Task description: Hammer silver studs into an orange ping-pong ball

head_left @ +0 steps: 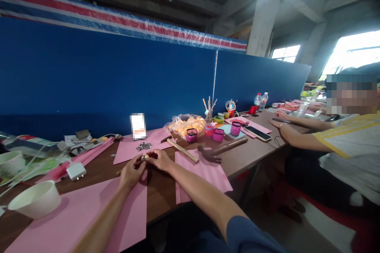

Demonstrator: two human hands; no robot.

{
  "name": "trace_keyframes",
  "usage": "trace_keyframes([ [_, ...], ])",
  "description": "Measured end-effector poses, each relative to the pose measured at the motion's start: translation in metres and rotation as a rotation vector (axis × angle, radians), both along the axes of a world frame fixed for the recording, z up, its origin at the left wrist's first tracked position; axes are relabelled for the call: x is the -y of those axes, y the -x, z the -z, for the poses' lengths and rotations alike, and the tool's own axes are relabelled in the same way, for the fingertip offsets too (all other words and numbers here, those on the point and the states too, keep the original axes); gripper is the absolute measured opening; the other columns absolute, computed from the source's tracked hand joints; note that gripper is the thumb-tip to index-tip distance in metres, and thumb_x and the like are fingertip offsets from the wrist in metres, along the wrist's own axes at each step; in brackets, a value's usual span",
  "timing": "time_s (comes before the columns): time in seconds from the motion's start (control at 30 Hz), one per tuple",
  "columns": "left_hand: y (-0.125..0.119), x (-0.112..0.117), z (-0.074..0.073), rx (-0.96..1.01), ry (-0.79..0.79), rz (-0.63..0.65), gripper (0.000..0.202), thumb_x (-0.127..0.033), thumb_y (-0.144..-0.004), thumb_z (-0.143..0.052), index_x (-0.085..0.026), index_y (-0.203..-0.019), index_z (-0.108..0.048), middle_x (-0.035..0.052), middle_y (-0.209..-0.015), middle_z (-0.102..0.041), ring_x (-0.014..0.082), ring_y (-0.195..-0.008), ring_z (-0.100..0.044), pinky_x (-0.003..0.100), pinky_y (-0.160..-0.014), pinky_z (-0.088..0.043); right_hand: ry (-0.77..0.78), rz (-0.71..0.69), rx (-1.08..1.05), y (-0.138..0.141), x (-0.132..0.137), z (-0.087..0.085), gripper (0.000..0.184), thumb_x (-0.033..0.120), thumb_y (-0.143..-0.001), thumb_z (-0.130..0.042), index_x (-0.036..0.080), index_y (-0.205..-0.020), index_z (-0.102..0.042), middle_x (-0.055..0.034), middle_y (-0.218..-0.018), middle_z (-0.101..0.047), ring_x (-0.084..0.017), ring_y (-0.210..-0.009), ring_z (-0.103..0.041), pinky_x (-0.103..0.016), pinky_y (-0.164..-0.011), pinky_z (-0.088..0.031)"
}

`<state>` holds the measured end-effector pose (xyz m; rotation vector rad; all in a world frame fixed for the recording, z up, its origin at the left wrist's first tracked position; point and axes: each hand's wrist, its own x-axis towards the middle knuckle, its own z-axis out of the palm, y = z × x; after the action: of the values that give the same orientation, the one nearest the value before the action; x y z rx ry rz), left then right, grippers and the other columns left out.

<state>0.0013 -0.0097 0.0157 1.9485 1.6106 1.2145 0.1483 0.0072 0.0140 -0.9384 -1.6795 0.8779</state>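
A: What are the two hands holding?

B: Left hand [132,171], one, its thumb and fingers pinching a small orange-and-silver piece [145,158]; right hand [160,161], one, its fingertips gripping the same piece from the other side; the piece is sitting between them, raised over the brown table [160,197]; its exact form is proving too small to tell.

A: And lying just beyond?

B: Small metal parts [144,146], one loose heap, resting on the back pink sheet [123,153]; short hammer [184,151], one, its pale wooden handle slanting toward the right pink sheet [190,184]; claw hammer [228,147], one, its head resting on that right sheet, its brown handle reaching past the edge.

A: Farther back?

B: Clear bag of orange balls [188,123], one, standing near the blue partition [118,71]; dark pink tub [192,136], one, standing at its front; phone [257,133], one, lying to the right.

A: Left side?

B: White bowl [35,201], one, standing beside the front pink sheet [89,213]; white plug adapter [76,171], one, lying behind it.

A: Anyone near?

B: Co-worker [347,142], one, sitting at right, forearms resting along the table.
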Motion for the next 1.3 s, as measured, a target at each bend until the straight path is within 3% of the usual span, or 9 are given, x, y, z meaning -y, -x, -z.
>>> trace_keyframes([
  [0.4, -0.001, 0.002, -0.002, 0.026, 0.015, 0.002, 0.044, -0.046, -0.071, -0.047, -0.017, -0.102, -0.057, 0.0072, -0.095, -0.067, 0.0211, -0.082, -0.064, 0.026, -0.07, -0.049, -0.043, -0.014, 0.045, -0.001, -0.005, 0.004, 0.026, 0.032, -0.074, -0.058, 0.018, -0.096, -0.06, -0.0034, -0.091, -0.065, -0.015, -0.085, -0.06, -0.027, -0.079, -0.045],
  [0.63, -0.002, 0.005, -0.008, 0.003, 0.032, 0.0, 0.045, -0.046, -0.07, -0.047, -0.015, -0.1, -0.059, 0.0077, -0.091, -0.068, 0.021, -0.08, -0.064, 0.027, -0.07, -0.049, -0.046, 0.015, 0.112, 0.0, -0.003, 0.004, 0.033, 0.036, -0.067, -0.065, 0.018, -0.093, -0.06, -0.0035, -0.089, -0.066, -0.017, -0.081, -0.061, -0.027, -0.073, -0.046],
  [0.9, -0.002, 0.008, -0.013, -0.054, 0.032, -0.06, 0.043, -0.046, -0.069, -0.047, -0.017, -0.098, -0.06, 0.0067, -0.091, -0.068, 0.0218, -0.082, -0.063, 0.027, -0.071, -0.049, -0.06, -0.004, 0.123, -0.001, -0.004, 0.005, 0.03, 0.037, -0.07, -0.061, 0.018, -0.093, -0.058, -0.0026, -0.089, -0.065, -0.015, -0.08, -0.061, -0.026, -0.073, -0.046],
  [1.3, 0.0, 0.004, -0.007, 0.03, 0.05, -0.023, 0.044, -0.045, -0.067, -0.051, -0.016, -0.099, -0.059, 0.0071, -0.089, -0.068, 0.0211, -0.079, -0.064, 0.027, -0.07, -0.049, -0.06, -0.014, 0.124, 0.001, -0.002, 0.005, 0.031, 0.035, -0.068, -0.063, 0.017, -0.094, -0.058, -0.0028, -0.087, -0.064, -0.015, -0.078, -0.061, -0.026, -0.07, -0.048],
])
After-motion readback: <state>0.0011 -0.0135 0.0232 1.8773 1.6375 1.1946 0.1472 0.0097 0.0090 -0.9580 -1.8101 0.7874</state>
